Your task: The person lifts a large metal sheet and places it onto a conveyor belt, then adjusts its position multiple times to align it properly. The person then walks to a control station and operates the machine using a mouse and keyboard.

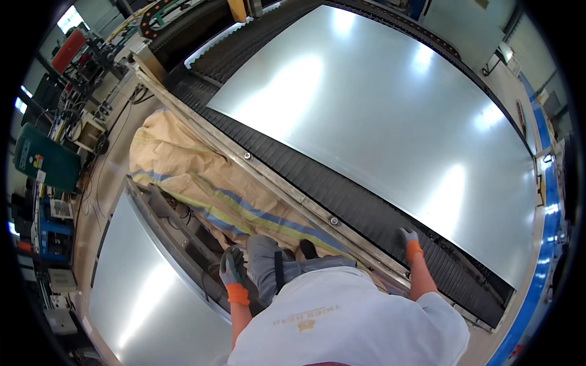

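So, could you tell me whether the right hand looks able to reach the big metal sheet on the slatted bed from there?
Probably yes: the right hand already rests on the slats close to the metal sheet, with nothing between them.

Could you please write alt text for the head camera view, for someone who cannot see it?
Seen from above, a person's gloved right hand rests on a slatted machine bed carrying a large shiny metal sheet. The gloved left hand hangs near a second sheet, with a tan sack between.

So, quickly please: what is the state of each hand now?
Left hand: gloved, resting by the frame edge of the lower metal sheet; grip cannot be told.
Right hand: gloved, pressed on the slatted bed; holds nothing.
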Demonstrator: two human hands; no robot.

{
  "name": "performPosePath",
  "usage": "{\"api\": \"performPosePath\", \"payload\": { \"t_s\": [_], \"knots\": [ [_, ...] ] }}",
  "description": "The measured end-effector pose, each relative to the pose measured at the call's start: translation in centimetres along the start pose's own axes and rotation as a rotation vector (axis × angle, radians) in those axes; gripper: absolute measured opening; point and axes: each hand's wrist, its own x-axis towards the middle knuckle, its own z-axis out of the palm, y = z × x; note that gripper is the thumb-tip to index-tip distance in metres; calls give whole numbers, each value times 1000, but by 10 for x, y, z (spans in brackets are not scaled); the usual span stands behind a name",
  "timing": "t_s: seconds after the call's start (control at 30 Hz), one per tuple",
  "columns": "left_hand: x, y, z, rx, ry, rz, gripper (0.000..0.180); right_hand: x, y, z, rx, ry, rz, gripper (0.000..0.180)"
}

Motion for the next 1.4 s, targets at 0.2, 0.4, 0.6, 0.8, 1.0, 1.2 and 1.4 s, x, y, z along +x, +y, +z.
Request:
{"api": "performPosePath", "payload": {
  "t_s": [0.2, 0.4, 0.6, 0.8, 1.0, 1.2, 1.4],
  "knots": [
    [179, 53, 36, 59, -246, -163, 40, -14, -64, 236, 640, -201, 165, 48],
    [400, 127, 113, 92, -434, -334, 41, 29, -117, 404, 830, 61, 80, 74],
    [583, 177, 191, 250, -486, -183, 41, 67, -120, 489, 1027, 463, 100, 69],
    [735, 165, 255, 974, -285, 281, 36, 95, -121, 504, 1019, 591, 13, 66],
    [802, 181, 308, 1110, -454, 388, 57, 106, -165, 597, 875, 781, 9, 44],
    [830, 188, 385, 1320, -590, 332, 55, 110, -161, 624, 1082, 849, 21, 37],
    [846, 178, 434, 1339, -679, 359, 57, 112, -156, 654, 1148, 955, -15, 27]
  ]
}}
